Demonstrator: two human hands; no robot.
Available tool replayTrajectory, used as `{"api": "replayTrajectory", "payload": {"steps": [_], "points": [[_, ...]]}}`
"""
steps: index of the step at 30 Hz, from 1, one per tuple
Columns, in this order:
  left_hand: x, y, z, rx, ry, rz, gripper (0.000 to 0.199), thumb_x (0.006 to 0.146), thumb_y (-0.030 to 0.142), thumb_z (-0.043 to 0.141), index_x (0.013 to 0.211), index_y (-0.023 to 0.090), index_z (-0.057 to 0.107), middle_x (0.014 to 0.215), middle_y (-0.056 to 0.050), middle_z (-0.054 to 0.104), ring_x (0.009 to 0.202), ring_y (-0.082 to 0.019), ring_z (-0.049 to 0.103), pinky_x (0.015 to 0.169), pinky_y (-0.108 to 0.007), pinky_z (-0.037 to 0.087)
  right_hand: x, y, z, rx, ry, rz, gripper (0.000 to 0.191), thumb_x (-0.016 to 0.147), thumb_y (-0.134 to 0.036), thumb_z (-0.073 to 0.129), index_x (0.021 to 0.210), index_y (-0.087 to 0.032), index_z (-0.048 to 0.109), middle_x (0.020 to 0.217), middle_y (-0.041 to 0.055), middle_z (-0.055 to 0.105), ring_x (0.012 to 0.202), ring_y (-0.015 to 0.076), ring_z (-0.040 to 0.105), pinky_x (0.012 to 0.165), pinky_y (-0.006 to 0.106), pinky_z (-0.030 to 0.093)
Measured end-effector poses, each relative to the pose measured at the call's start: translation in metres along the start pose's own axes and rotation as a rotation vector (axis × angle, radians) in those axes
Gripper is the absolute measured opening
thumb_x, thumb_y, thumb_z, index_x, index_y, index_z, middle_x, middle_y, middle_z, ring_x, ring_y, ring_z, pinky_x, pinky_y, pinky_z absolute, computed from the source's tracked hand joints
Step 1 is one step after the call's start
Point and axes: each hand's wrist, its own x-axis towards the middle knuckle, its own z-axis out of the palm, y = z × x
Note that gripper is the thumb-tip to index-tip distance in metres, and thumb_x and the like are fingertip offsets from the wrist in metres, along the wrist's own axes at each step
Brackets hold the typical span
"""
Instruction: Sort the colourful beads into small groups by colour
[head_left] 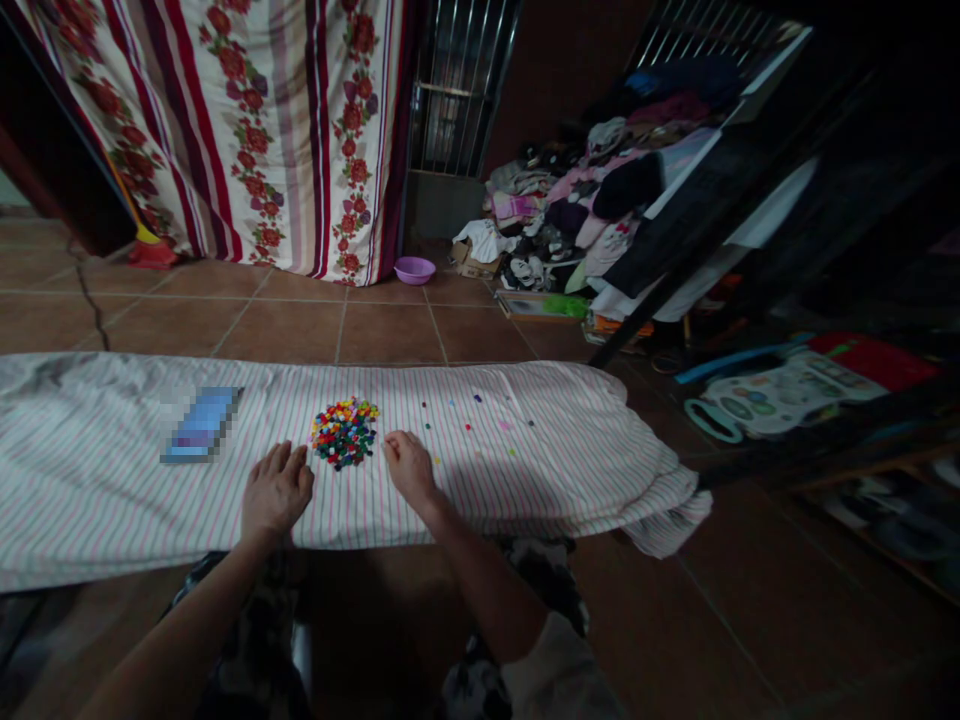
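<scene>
A heap of small multicoloured pieces point(343, 432), perhaps beads or tiny bricks, lies on a striped cloth point(540, 490). My left hand point(277, 488) rests on the cloth at the heap's left edge, palm down with the fingers stretched out. Just right of the heap is my right hand point(409, 465), its thumb and fingers pinched together; whatever they may hold is too small to make out. Beyond it, several single pieces lie spaced apart in loose rows by colour, among them a red piece point(468, 427), a dark blue piece point(478, 398) and a pink group point(505, 425).
A phone-like rectangle point(201, 425), blurred out, lies on the cloth at left. Past the table, a purple basin point(415, 270) stands on the tiled floor before a floral curtain point(300, 130). Clothes point(585, 200) are piled at back right, near a plastic toy panel point(787, 390).
</scene>
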Motion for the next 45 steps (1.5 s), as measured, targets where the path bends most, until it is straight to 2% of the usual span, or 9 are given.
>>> {"api": "replayTrajectory", "payload": {"steps": [7,10,14,23,32,36,45], "points": [[0.001,0.001,0.0,0.001,0.017,-0.004,0.039,0.087,0.029,0.039,0.118,0.018,0.059,0.127,-0.014,0.057,0.122,-0.026,0.049,0.1,-0.042,0.038,0.051,0.052,-0.03,-0.052,0.125,0.109,0.017,0.089,-0.02,0.048,0.096,-0.022,0.063,0.092,0.0038,0.066,0.086,0.0155,0.06,0.077,0.025,0.043],[0.002,0.001,0.001,-0.016,0.01,-0.012,0.039,0.087,0.029,0.038,0.119,0.018,0.059,0.127,-0.014,0.057,0.122,-0.026,0.049,0.101,-0.042,0.038,0.068,0.07,-0.036,-0.096,0.125,0.162,0.016,0.086,-0.016,0.051,0.092,-0.022,0.064,0.088,0.0035,0.068,0.083,0.0157,0.061,0.075,0.025,0.043],[0.002,0.0,0.002,-0.034,0.002,-0.019,0.04,0.087,0.029,0.039,0.119,0.018,0.06,0.127,-0.014,0.057,0.123,-0.027,0.049,0.102,-0.042,0.038,0.081,0.083,-0.035,-0.179,0.088,0.188,0.015,0.084,-0.014,0.053,0.086,-0.022,0.066,0.085,0.0049,0.069,0.082,0.0163,0.062,0.072,0.025,0.042],[0.003,0.0,0.003,0.009,-0.015,-0.014,0.04,0.087,0.029,0.038,0.119,0.019,0.06,0.128,-0.013,0.058,0.125,-0.026,0.048,0.102,-0.041,0.038,0.095,0.086,-0.026,-0.243,0.005,0.168,0.016,0.084,-0.015,0.054,0.088,-0.021,0.068,0.09,0.0058,0.067,0.081,0.016,0.062,0.07,0.025,0.042],[0.003,-0.001,0.002,0.033,0.002,0.022,0.039,0.088,0.029,0.038,0.119,0.017,0.06,0.129,-0.013,0.057,0.124,-0.026,0.049,0.1,-0.041,0.04,0.099,0.083,-0.028,-0.206,-0.093,0.122,0.028,0.083,-0.008,0.052,0.105,-0.017,0.067,0.103,0.0103,0.066,0.094,0.0166,0.061,0.082,0.023,0.043],[0.003,-0.001,0.001,0.051,0.01,0.027,0.039,0.088,0.029,0.039,0.118,0.018,0.06,0.128,-0.013,0.058,0.123,-0.026,0.05,0.099,-0.04,0.041,0.099,0.083,-0.031,-0.196,-0.137,0.118,0.031,0.083,-0.007,0.05,0.108,-0.017,0.066,0.104,0.0094,0.066,0.101,0.0165,0.06,0.086,0.023,0.042],[0.003,-0.001,0.002,0.045,0.013,0.023,0.039,0.088,0.028,0.039,0.118,0.017,0.061,0.127,-0.014,0.058,0.124,-0.026,0.049,0.1,-0.041,0.041,0.098,0.078,-0.043,-0.179,-0.074,0.105,0.032,0.085,-0.01,0.048,0.11,-0.018,0.065,0.108,0.0093,0.064,0.098,0.0171,0.061,0.086,0.025,0.044]]}}
